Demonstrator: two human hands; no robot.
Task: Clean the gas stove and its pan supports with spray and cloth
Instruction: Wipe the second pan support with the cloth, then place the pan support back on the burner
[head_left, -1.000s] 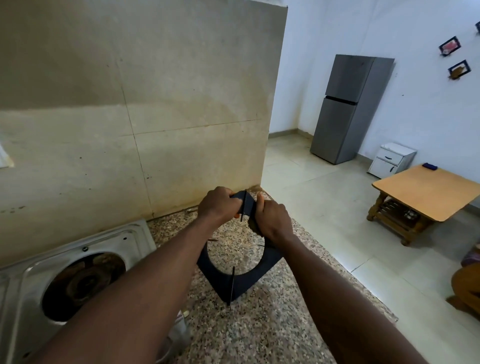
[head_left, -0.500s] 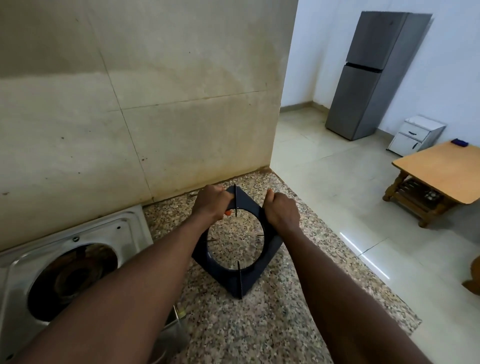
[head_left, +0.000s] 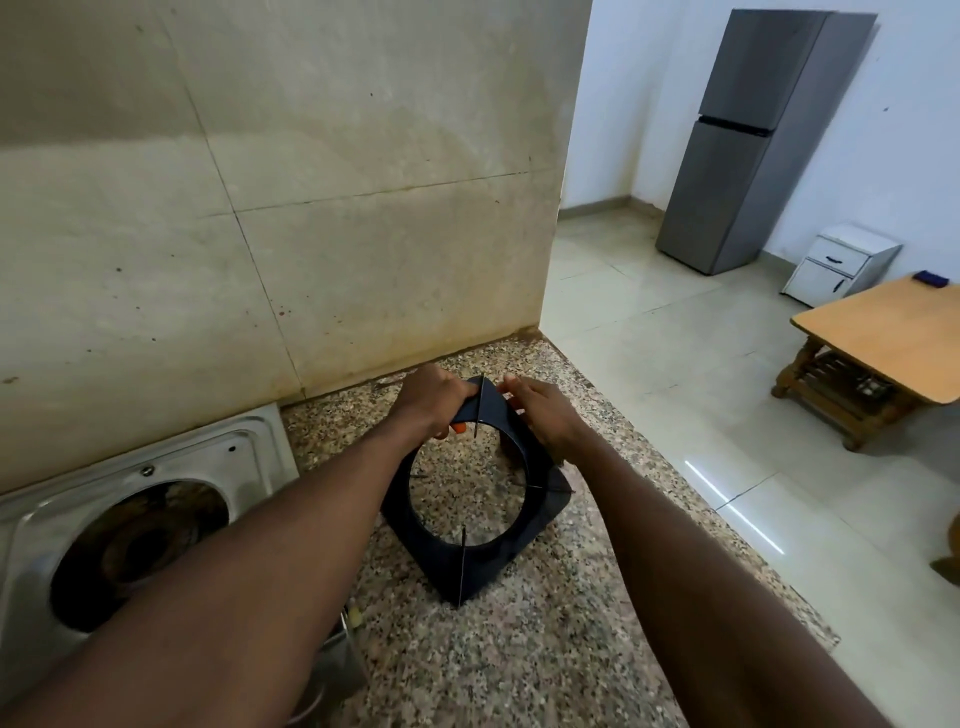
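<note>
Two hands at frame centre: left hand (head_left: 434, 397) gripping the far corner of the support (head_left: 480, 499), right hand (head_left: 540, 415) curled on its right edge, steadying it on the tabletop (head_left: 545, 649), apparently clear of the stove (head_left: 130, 519) at lower left for cleaning.

A black square pan support (head_left: 480, 525) lies on the speckled worktop (head_left: 545, 649) beside the steel gas stove (head_left: 156, 499), seemingly flat.

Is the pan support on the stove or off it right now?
Off. The pan support lies on the granite counter, right of the stove, whose burner well is bare. Left hand and right hand grip its far corner.
</note>
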